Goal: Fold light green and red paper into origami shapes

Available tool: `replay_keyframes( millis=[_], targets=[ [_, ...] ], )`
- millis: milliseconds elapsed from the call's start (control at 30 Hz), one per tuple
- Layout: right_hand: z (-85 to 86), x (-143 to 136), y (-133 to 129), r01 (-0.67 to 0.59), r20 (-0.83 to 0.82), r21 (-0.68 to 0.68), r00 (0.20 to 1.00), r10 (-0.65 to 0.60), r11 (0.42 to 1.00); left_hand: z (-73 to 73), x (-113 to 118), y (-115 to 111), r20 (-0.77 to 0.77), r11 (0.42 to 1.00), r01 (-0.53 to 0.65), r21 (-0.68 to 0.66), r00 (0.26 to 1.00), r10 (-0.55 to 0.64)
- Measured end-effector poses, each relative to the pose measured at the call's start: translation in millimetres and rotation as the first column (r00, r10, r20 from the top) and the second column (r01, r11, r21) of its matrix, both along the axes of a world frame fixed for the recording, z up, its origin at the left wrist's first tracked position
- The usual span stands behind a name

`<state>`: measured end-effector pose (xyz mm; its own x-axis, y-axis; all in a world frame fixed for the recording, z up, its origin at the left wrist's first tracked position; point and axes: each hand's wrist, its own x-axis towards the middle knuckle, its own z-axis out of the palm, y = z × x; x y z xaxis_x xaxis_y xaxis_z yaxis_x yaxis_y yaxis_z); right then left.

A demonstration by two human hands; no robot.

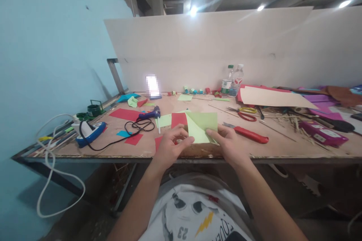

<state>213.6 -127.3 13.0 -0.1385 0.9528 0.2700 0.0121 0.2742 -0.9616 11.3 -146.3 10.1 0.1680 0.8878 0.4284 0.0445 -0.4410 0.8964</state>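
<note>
A light green sheet of paper [203, 122] is held up between my two hands over the front edge of the table, with one part folded or curled over. My left hand [174, 143] pinches its left lower corner between thumb and fingers. On the other side, my right hand [226, 141] grips the sheet with the thumb in front and the fingers behind. Behind the sheet's left side shows a piece of red paper [178, 118]; whether my left hand touches it I cannot tell. A red-handled utility knife [251, 134] lies right of my right hand.
A blue glue gun [151, 113] with a black cord lies at left, near a power strip [90, 133]. Scissors [246, 113] lie at right. Two bottles [233, 83] and small folded paper pieces [194, 91] stand at the back. A purple packet [322, 133] and stacked paper [274, 98] lie farther right.
</note>
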Motion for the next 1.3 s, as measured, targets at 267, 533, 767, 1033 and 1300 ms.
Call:
replay_keyframes(
  millis=[267, 533, 767, 1033, 1300],
  targets=[
    [-1.2, -0.2, -1.2, -0.032, -0.126, -0.088, 0.992, 0.02, 0.996, -3.4, 1.9, 1.3, 0.075, 0.994, 0.022, -0.107, 0.997, -0.014],
    [-1.5, 0.1, -3.1, -0.113, -0.106, -0.104, 0.989, 0.102, 0.988, -3.8, 5.5, 2.0, 0.117, 0.985, 0.109, -0.133, 0.989, -0.094],
    [0.2, 1.1, -4.1, -0.103, -0.088, -0.096, 0.992, 0.095, 0.99, -6.3, 2.9, 3.1, 0.039, 0.992, 0.077, -0.1, 0.997, -0.073],
    [6.6, 1.6, -11.3, -0.064, -0.114, -0.103, 0.992, 0.052, 0.993, 22.4, -2.7, -2.9, -0.25, 0.995, 0.001, -0.099, 0.968, -0.026],
    [11.6, 38.0, -21.1, 0.017, 0.058, -0.039, 0.998, -0.014, 0.999, 112.5, -59.6, 56.7, -0.887, 0.983, -0.018, 0.183, 0.428, 0.173]
  ],
)
